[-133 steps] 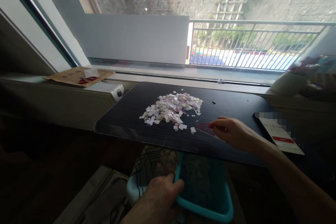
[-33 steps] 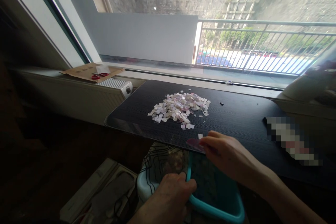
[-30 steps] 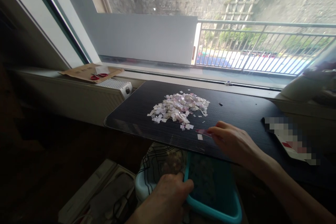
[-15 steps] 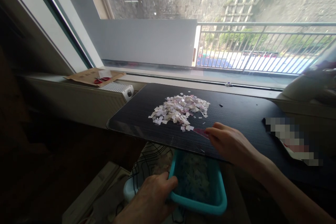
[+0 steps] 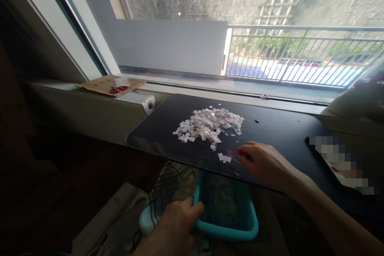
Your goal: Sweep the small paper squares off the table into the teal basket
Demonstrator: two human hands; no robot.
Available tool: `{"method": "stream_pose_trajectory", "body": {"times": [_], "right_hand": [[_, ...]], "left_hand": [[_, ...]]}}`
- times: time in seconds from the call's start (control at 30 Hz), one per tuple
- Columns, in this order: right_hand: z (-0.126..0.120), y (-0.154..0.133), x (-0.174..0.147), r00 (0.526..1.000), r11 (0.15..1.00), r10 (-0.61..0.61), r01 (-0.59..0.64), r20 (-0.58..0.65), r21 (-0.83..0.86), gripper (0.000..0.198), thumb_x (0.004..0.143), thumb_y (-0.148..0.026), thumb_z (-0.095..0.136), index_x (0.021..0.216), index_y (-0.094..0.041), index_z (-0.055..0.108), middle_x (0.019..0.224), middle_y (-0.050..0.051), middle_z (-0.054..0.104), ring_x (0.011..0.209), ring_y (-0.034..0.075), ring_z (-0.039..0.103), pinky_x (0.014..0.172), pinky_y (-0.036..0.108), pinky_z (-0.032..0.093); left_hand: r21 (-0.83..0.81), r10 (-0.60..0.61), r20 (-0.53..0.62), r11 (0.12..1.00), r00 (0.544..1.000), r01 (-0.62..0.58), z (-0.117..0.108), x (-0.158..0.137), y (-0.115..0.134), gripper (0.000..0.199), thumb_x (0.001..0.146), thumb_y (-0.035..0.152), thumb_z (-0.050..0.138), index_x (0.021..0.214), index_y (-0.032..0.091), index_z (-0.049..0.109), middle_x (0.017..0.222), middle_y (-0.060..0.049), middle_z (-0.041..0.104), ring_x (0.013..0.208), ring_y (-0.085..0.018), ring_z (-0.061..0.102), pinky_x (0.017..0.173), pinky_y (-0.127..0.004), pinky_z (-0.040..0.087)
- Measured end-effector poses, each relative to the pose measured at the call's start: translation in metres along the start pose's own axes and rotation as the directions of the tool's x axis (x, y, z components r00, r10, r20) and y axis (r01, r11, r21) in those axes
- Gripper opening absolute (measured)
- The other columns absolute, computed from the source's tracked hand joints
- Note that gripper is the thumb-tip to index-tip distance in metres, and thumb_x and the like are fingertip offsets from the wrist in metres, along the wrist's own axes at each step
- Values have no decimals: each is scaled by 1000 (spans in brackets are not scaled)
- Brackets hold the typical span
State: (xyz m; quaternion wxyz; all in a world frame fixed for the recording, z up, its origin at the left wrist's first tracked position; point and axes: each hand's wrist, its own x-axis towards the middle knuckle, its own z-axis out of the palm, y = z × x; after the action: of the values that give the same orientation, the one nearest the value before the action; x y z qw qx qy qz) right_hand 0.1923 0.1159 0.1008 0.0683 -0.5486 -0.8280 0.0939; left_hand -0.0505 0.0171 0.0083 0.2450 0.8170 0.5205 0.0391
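Observation:
My left hand is closed on the left rim of a turquoise plastic basin, thumb over the edge. The basin is below the table's front edge, with pale paper scraps inside. Over the tabletop, my right hand pinches a thin, see-through pinkish plastic piece; its exact kind is unclear. Just left of that piece lie a few white scraps, apart from the main heap. The heap of small cut paper pieces spreads over the middle of the dark table.
Red-handled scissors rest on a brown envelope on the sill at left, by a white radiator. A partly blurred-out object lies at the table's right. Striped cloth hangs beside the basin. A window runs behind.
My right hand has drawn the plastic piece toward the table's front edge, and a few scraps have come away from the heap with it. My left hand still grips the basin.

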Motion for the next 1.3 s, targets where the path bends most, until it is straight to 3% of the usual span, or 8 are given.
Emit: {"method": "stream_pose_trajectory", "body": {"times": [0.1, 0.23, 0.4, 0.5, 0.63, 0.93, 1.13, 1.3], "right_hand": [[4, 0, -1, 999, 998, -15, 17, -32, 54, 23, 86, -24, 43, 83, -19, 66, 81, 3, 61, 67, 12, 54, 59, 23, 31], [8, -2, -8, 995, 985, -92, 87, 24, 149, 24, 85, -21, 43, 87, -22, 67, 84, 1, 61, 68, 11, 55, 59, 23, 32], [3, 4, -21, 1000, 994, -20, 19, 8, 106, 23, 85, -22, 42, 79, -21, 65, 78, 1, 59, 65, 12, 53, 59, 24, 31], [-1, 6, -24, 996, 990, -49, 39, 69, 136, 22, 85, -21, 44, 81, -23, 65, 77, -1, 59, 65, 11, 52, 58, 23, 31], [1, 5, -20, 999, 990, -44, 42, 15, 133, 24, 87, -22, 42, 82, -22, 65, 78, 0, 58, 64, 11, 51, 58, 24, 31], [7, -11, -44, 984, 971, -168, 154, 65, 181, 26, 89, -17, 40, 79, -20, 63, 78, 2, 55, 64, 11, 50, 59, 22, 35], [4, -9, -3, 990, 989, -124, 129, -67, 75, 27, 89, -18, 40, 92, -19, 67, 85, 4, 59, 69, 12, 54, 61, 24, 35], [8, -12, 14, 990, 988, -140, 140, -14, 60, 26, 88, -19, 42, 89, -18, 68, 83, 4, 59, 66, 12, 54, 58, 23, 32]], "left_hand": [[14, -1, -20, 1000, 1000, 1, 3, 1, 0, 16, 73, 16, 62, 82, 24, 51, 81, 2, 56, 73, -18, 56, 62, -25, 36], [52, 17, 7, 998, 1000, -17, 4, 5, 1, 18, 71, 18, 64, 82, 24, 51, 81, 1, 56, 72, -19, 57, 59, -26, 36], [49, 10, 11, 999, 1000, -11, 1, 6, 5, 17, 72, 17, 64, 80, 24, 51, 81, 1, 56, 73, -19, 57, 60, -26, 37], [52, 12, 17, 999, 1000, -13, -1, 6, 7, 17, 72, 17, 64, 81, 24, 51, 81, 2, 56, 74, -19, 57, 61, -26, 37], [57, 14, 21, 998, 1000, -15, 1, 6, 7, 16, 73, 17, 63, 82, 24, 51, 81, 2, 56, 74, -18, 56, 61, -26, 37], [42, -20, 39, 999, 999, 18, -11, 3, 9, 15, 75, 16, 61, 83, 24, 51, 84, 1, 56, 76, -18, 57, 63, -25, 38], [57, -51, 109, 997, 993, 45, -21, 4, 15, 13, 75, 21, 63, 82, 23, 53, 84, 0, 58, 76, -20, 58, 63, -26, 40], [52, -52, 113, 998, 992, 46, -20, 5, 12, 14, 73, 19, 62, 82, 23, 52, 85, -1, 58, 76, -19, 59, 60, -24, 39]]}}
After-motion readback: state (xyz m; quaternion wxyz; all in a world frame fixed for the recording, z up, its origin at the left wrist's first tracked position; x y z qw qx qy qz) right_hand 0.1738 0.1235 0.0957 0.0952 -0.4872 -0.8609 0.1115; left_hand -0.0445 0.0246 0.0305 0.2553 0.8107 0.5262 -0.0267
